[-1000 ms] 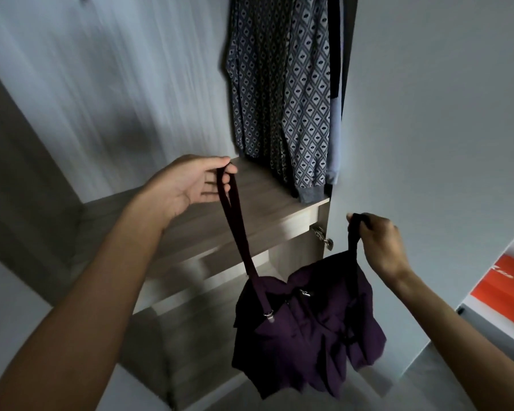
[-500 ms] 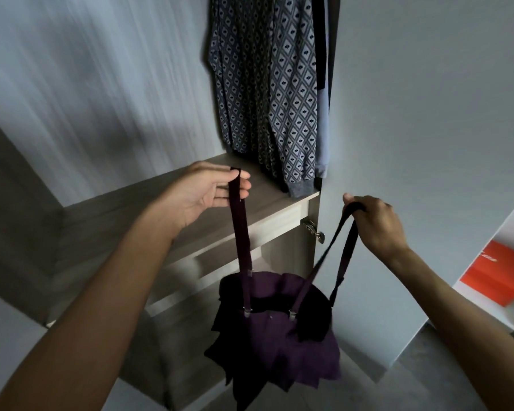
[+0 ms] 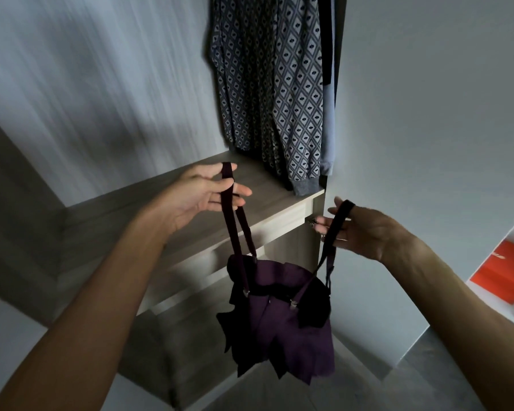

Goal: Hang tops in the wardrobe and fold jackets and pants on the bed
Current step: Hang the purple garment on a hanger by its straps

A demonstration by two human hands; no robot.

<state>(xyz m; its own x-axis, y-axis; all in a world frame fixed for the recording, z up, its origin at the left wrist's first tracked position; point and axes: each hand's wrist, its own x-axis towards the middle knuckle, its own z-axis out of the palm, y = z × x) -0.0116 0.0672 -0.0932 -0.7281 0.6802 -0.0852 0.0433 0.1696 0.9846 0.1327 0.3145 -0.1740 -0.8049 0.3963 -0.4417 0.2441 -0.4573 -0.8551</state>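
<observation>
At the far left the pale back panel (image 3: 86,84) of the wardrobe is seen, streaked by blur; below it a wooden shelf (image 3: 125,215) runs across towards the centre. Above that shelf the left hand (image 3: 199,194) is raised, palm turned inward, fingers held nearly straight and not curled; the left strap (image 3: 235,232) of a purple top (image 3: 285,321) is draped over the uppermost digit, probably the thumb, though the blur leaves this uncertain. The purple top is hung in the air below and between both hands, in front of the shelf edge and clear of it; it is not on the rail. Higher up, a patterned garment (image 3: 267,84) with a diamond print is hung inside the wardrobe, its grey cuff lying close to the shelf; a light blue garment (image 3: 327,129) is hung just beside it. Below these a metal hinge (image 3: 311,222) is fixed by the shelf end. The right hand (image 3: 368,229) is held open with fingers spread, the right strap (image 3: 330,241) looped over one raised digit. Behind it stands the wardrobe door (image 3: 428,114); at the far right an orange box (image 3: 505,274) is seen.
</observation>
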